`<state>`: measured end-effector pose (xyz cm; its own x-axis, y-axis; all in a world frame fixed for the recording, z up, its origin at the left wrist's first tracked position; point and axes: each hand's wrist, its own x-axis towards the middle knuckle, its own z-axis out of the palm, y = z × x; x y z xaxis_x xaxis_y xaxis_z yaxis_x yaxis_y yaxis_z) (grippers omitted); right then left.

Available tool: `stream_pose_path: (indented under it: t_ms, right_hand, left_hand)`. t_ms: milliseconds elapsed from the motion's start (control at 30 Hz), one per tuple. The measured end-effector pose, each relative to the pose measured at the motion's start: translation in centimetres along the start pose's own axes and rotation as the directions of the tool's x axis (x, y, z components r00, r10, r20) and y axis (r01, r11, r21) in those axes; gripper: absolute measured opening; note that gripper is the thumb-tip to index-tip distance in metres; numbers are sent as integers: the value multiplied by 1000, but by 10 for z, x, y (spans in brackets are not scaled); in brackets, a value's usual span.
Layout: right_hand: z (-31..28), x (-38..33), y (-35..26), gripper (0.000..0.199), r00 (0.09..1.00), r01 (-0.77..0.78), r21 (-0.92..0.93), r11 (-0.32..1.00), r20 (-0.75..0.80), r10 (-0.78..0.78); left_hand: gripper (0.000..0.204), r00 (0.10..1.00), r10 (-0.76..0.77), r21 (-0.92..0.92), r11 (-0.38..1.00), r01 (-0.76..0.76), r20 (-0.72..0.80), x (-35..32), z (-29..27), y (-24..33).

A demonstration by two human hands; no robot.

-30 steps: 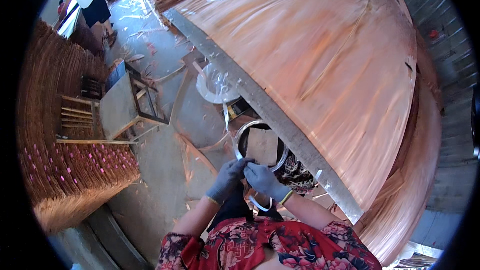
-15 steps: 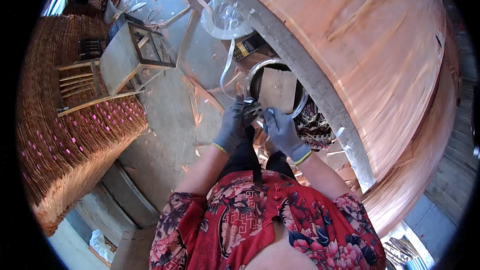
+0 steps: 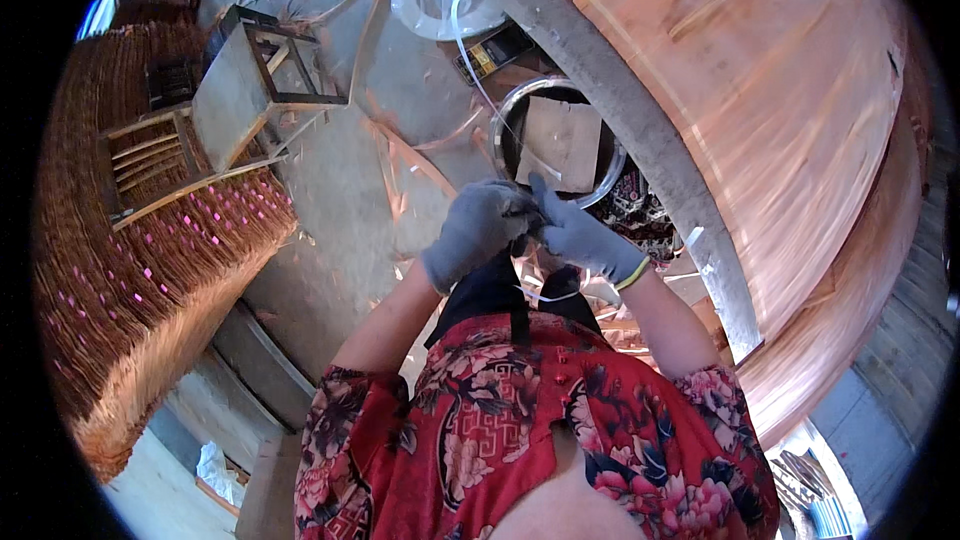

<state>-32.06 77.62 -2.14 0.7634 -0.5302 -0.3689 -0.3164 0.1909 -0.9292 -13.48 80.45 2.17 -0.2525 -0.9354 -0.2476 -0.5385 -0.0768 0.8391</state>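
Note:
My left hand (image 3: 480, 232), in a grey glove, is closed with its fingertips pressed against those of the right. My right hand (image 3: 590, 238), gloved alike with a yellow cuff edge, is closed too, its index finger reaching over the left fingers. Whatever they pinch is hidden between the fingers. Just beyond them a thin white strip (image 3: 487, 95) comes down from a plastic-wrapped roll (image 3: 425, 20), its end above a round container (image 3: 497, 130) covered by a cardboard piece (image 3: 562, 130). Another white strip (image 3: 545, 297) crosses my legs below the hands.
A large stack of thin wood sheets (image 3: 770, 110) rises at the right behind a grey curved edge (image 3: 640, 120). An overturned wooden chair (image 3: 235, 105) lies against brown bundled sheets (image 3: 120, 200) at left. A dark yellow-marked box (image 3: 495, 52) sits by the roll. Wood scraps (image 3: 405, 160) litter the floor.
Both hands have come together, the right turning in over the left. The strip from the roll, earlier reaching my left hand, now ends over the container. A white strip now shows across my legs.

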Motion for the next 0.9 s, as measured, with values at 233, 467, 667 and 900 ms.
stream_pose_path:
  t_ms: [233, 467, 667, 900]
  right_hand:
    - [-37, -56, -44, 23, 968, -218, -716, 663, -246, 53]
    - [-6, -93, -90, 49, 868, -217, -925, 310, -329, -373]
    - [15, 4, 25, 78, 883, -340, -847, 408, -437, -172]
    - [17, 15, 56, 85, 874, -385, -834, 395, -467, -135]
  left_hand:
    - [26, 972, -62, 387, 910, 149, -226, 19, 23, -25]
    - [22, 935, -223, 426, 844, 327, -276, 71, 57, -63]
    - [27, 931, -327, 420, 831, 364, -160, 91, 61, -58]
    - [26, 946, -279, 532, 783, 323, -164, 55, 18, -58]
